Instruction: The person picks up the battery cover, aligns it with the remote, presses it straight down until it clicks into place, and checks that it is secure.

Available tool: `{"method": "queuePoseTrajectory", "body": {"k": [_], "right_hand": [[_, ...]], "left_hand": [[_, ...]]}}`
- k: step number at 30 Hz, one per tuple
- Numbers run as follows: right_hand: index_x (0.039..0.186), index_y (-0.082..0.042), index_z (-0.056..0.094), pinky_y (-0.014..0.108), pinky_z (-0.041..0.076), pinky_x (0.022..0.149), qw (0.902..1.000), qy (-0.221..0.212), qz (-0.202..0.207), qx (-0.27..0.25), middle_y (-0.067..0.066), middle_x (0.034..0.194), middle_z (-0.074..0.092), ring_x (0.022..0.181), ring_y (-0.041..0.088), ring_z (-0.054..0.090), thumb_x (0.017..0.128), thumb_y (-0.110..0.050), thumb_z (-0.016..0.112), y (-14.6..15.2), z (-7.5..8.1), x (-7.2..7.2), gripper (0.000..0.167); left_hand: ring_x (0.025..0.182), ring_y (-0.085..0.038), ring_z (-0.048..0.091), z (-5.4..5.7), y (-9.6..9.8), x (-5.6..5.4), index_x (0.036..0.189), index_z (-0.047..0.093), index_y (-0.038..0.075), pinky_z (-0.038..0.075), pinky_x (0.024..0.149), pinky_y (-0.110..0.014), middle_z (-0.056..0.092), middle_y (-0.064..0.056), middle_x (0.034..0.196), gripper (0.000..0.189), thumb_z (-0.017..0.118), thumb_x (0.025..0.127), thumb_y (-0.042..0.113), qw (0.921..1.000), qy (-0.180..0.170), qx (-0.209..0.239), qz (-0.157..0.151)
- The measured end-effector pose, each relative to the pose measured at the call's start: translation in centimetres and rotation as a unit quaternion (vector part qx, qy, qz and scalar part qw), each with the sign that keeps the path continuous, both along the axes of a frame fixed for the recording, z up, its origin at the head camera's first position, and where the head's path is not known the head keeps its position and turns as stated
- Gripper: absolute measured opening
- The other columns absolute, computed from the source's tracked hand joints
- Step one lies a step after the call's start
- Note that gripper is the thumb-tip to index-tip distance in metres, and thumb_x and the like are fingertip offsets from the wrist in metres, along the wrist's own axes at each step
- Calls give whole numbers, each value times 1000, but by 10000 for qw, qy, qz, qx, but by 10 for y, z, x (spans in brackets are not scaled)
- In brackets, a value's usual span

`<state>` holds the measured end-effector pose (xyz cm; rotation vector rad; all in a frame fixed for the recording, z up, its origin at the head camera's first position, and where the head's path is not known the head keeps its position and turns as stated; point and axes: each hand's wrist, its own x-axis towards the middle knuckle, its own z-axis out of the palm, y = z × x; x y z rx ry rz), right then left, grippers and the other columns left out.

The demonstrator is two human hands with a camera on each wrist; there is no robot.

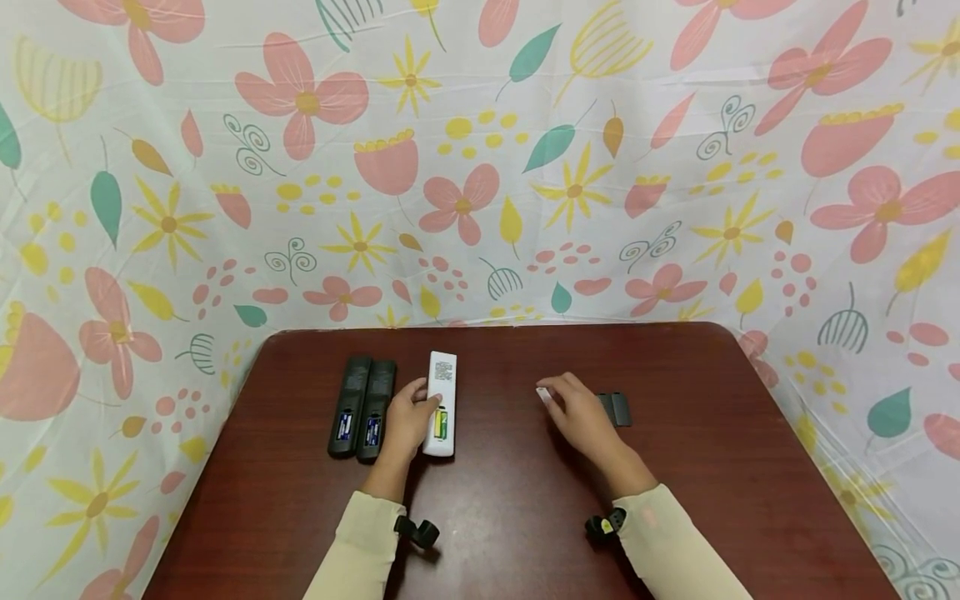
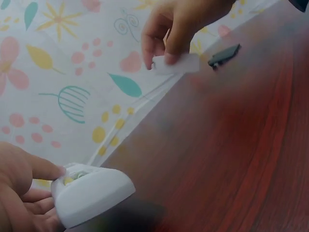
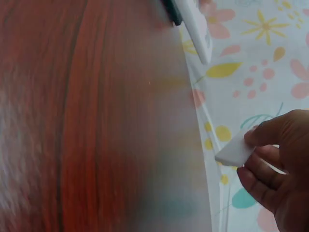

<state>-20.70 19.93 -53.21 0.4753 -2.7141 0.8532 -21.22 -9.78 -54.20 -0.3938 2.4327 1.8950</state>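
My left hand grips a white remote control by its left side, the thumb on its upward-facing back. The remote's battery compartment is uncovered, with yellow-green batteries lying inside. Over the right half of the table, my right hand pinches a small white battery cover between thumb and fingers. That cover is apart from the remote, held above the tabletop in the left wrist view. Black battery covers lie just beyond the right hand, partly hidden by it.
Two black remote controls lie side by side left of my left hand, their compartments uncovered and blue batteries showing. The dark red-brown wooden table ends at a floral cloth hanging behind it.
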Motion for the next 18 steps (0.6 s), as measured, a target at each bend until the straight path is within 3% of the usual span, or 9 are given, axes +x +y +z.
{"method": "queuePoseTrajectory", "body": {"k": [6,18], "right_hand": [[120,-12,70,34,54,73,9994,62,282,-211,1,99,65,85,15,63,93,-7,71,-9,1,3,28],[121,-12,69,33,59,77,9971,105,574,-487,1,101,66,90,14,67,94,-7,71,-25,-1,10,27]], "left_hand": [[111,-29,66,-1,5,1,143,55,3,55,91,-38,65,-21,132,52,68,96,20,9979,-163,606,-189],[117,-28,65,-5,14,6,138,59,3,50,102,-44,67,-17,131,50,70,95,26,9916,-413,1064,-612]]}}
